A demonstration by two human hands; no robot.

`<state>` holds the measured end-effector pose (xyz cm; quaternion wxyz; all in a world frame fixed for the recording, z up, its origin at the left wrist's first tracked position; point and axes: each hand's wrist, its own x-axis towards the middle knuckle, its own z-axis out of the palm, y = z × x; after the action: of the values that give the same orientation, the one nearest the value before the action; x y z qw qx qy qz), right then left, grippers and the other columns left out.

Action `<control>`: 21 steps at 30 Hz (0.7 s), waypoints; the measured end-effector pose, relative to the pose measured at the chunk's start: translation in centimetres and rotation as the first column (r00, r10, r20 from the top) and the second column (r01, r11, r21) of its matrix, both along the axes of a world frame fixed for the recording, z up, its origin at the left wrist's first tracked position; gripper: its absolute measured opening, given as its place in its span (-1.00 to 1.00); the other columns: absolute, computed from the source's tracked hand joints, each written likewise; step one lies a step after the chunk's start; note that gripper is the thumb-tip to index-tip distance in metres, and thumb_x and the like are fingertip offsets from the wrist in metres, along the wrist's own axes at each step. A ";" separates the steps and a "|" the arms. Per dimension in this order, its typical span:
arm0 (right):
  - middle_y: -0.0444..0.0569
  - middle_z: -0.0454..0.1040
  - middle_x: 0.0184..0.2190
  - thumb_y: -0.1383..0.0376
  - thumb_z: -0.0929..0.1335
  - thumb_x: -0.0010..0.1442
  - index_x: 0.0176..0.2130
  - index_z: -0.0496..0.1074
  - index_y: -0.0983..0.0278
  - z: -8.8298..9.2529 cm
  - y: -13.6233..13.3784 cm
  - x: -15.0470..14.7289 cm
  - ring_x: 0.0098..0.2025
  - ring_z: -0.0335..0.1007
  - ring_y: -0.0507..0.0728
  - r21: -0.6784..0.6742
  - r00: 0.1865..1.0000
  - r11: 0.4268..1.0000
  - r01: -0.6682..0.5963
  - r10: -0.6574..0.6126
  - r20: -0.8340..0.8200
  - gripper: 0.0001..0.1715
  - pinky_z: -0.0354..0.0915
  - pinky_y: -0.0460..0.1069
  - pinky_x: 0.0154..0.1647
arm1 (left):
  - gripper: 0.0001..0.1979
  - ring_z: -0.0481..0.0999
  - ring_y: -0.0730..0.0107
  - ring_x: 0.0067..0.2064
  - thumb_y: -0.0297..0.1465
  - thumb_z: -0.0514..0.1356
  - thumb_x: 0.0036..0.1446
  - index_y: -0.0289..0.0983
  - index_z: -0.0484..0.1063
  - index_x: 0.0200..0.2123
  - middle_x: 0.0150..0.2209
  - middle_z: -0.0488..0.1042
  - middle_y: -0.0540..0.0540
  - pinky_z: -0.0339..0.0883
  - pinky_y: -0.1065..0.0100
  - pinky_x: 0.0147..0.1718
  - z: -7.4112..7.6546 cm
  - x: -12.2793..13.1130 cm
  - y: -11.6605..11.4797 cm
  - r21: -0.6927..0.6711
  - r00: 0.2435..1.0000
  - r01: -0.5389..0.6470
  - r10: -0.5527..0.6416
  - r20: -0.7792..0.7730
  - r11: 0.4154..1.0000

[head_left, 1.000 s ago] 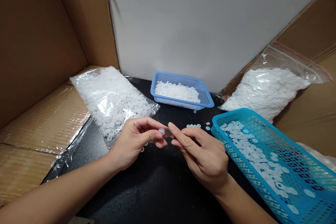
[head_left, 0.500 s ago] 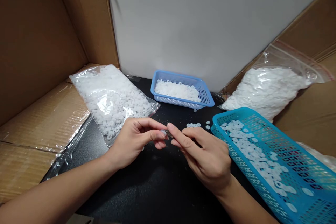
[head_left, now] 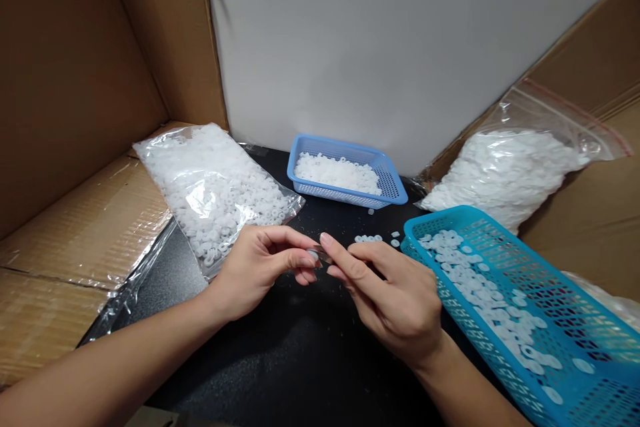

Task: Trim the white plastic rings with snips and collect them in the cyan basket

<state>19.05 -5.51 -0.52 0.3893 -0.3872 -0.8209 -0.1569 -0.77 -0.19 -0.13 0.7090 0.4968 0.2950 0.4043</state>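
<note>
My left hand (head_left: 255, 270) is closed, pinching a small translucent white plastic piece (head_left: 313, 255) between thumb and forefinger. My right hand (head_left: 395, 293) is wrapped round a thin metal blade-like tool (head_left: 323, 254), mostly hidden by the fingers. Its tip meets the piece, with the right forefinger stretched along it. Both hands are over the black tabletop (head_left: 300, 360). Just beyond the fingertips lies a small group of loose white rings (head_left: 369, 238).
Left stands a clear bag of white rings (head_left: 215, 193). A blue basket (head_left: 350, 198) of white pieces sits at the back. A turquoise basket (head_left: 467, 213) with white discs is at right, before another filled bag (head_left: 500, 160). Cardboard walls (head_left: 165, 27) enclose the sides.
The hands hold nearly the same place. The tool shows slightly more between the fingertips, and the right hand has shifted a touch to the right.
</note>
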 end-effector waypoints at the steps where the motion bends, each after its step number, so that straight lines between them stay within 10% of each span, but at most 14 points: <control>1: -0.06 0.48 -0.37 0.49 0.38 0.32 0.38 0.28 0.21 -0.1 0.0 0.0 -0.36 0.37 -0.01 0.004 1.000 1.000 0.000 0.000 0.000 -0.30 0.24 -0.10 -0.34 | -0.96 0.57 0.53 -0.50 -0.50 0.43 0.05 -0.28 0.70 -0.38 -0.50 0.62 -0.04 0.47 0.57 -0.43 0.0 0.0 0.0 0.001 1.000 0.003 -0.003 0.003 1.000; 8: -0.04 0.48 -0.39 0.50 0.39 0.32 0.11 0.52 0.38 -0.1 0.0 -0.1 -0.36 0.37 -0.03 0.022 1.000 1.000 0.007 -0.006 -0.008 -0.62 0.25 -0.12 -0.33 | -0.97 0.57 0.55 -0.49 -0.51 0.42 0.08 -0.29 0.70 -0.37 -0.50 0.62 -0.04 0.48 0.58 -0.42 -0.1 -0.2 -0.1 0.003 1.000 0.008 -0.008 0.024 1.000; 21: -0.03 0.51 -0.40 0.51 0.38 0.33 0.09 0.53 0.42 0.2 0.0 -0.3 -0.37 0.38 -0.02 0.038 1.000 0.999 0.001 -0.001 0.009 -0.65 0.23 -0.10 -0.35 | -0.97 0.58 0.54 -0.50 -0.51 0.44 0.05 -0.30 0.69 -0.39 -0.50 0.63 -0.04 0.48 0.59 -0.45 0.0 -0.1 -0.1 -0.012 1.000 0.010 -0.010 0.021 1.000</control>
<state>18.77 -5.53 -0.32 0.3929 -0.3794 -0.8193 -0.1743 -0.86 -0.31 -0.13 0.7170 0.4899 0.2874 0.4040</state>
